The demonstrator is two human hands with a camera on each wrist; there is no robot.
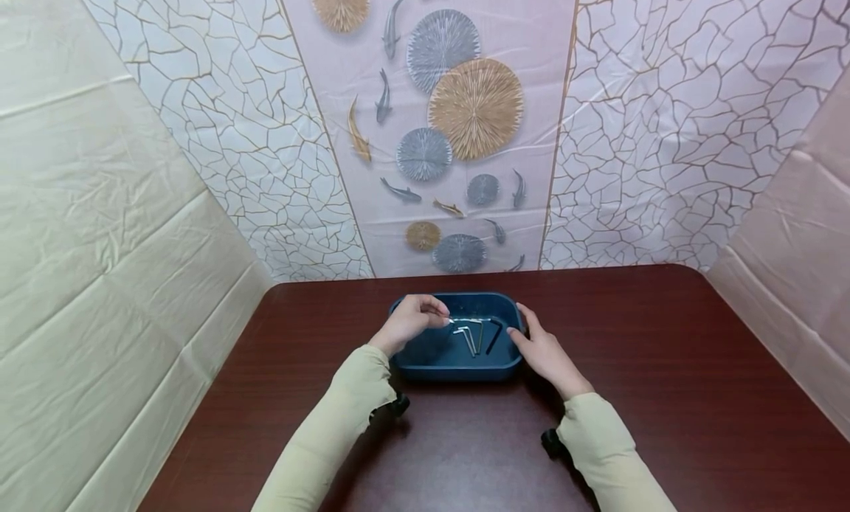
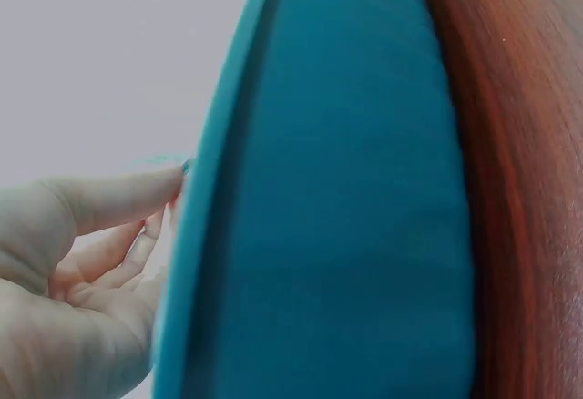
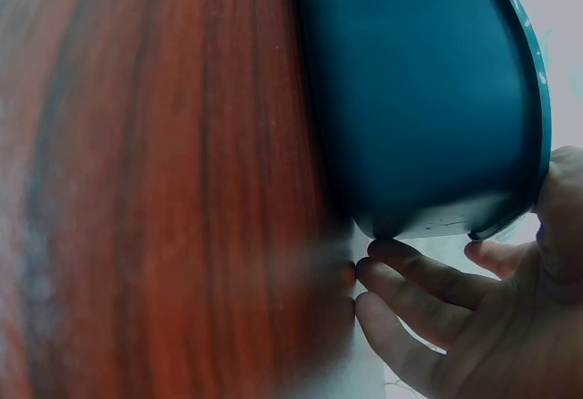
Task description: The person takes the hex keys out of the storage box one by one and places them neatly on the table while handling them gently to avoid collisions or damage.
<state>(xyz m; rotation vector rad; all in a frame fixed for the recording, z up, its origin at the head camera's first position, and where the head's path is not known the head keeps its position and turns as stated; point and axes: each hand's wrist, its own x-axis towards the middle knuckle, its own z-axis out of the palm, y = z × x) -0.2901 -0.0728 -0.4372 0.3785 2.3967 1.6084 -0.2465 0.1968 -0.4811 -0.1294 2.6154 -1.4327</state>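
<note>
A blue rectangular plastic basin (image 1: pixel 458 374) sits on the table. Several L-shaped hex keys lie inside it, among them silver ones (image 1: pixel 466 340) and a black one (image 1: pixel 493 337) toward the right. My left hand (image 1: pixel 410 322) is over the basin's left side, thumb and fingertips pinched together on a small shiny hex key (image 1: pixel 451 321), most of it hidden by the fingers. In the left wrist view, the basin's wall (image 2: pixel 337 189) covers part of that hand. My right hand (image 1: pixel 546 352) holds the basin's right end, thumb at the rim and fingers (image 3: pixel 414 303) against the outer wall.
The dark red-brown wooden table (image 1: pixel 664 350) extends to both sides of the basin. Patterned cloth (image 1: pixel 465 202) hangs behind the far edge, with pale cloth walls (image 1: pixel 119 276) at left and right. Black wrist cameras (image 1: pixel 553 443) sit under both sleeves.
</note>
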